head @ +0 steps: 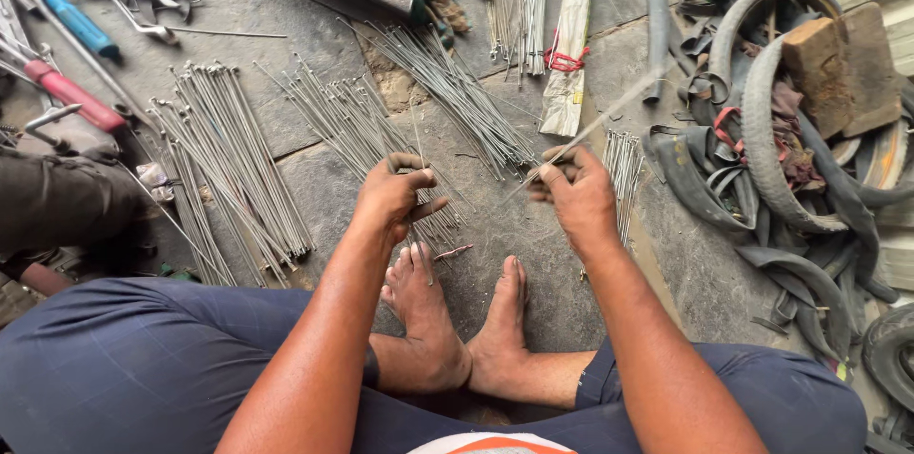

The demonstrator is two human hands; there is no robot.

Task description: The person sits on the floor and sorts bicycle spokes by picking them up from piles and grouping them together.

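I sit cross-legged on a stone floor. My left hand (395, 195) is closed on a few thin metal spokes (420, 216) that run down toward my feet. My right hand (571, 189) pinches a single long spoke (609, 113), blurred, that slants up to the right. Loose piles of spokes lie ahead: one at the left (228, 159), one in the middle (347, 121), one further back (457, 92), and a short bundle (624, 164) just right of my right hand.
Wrenches and screwdrivers with blue (76, 21) and red (71, 92) handles lie at the top left. Old tyres and rubber tubes (781, 159) with a wooden block (838, 59) pile up at the right. A paper-wrapped spoke bundle (571, 45) lies at the back.
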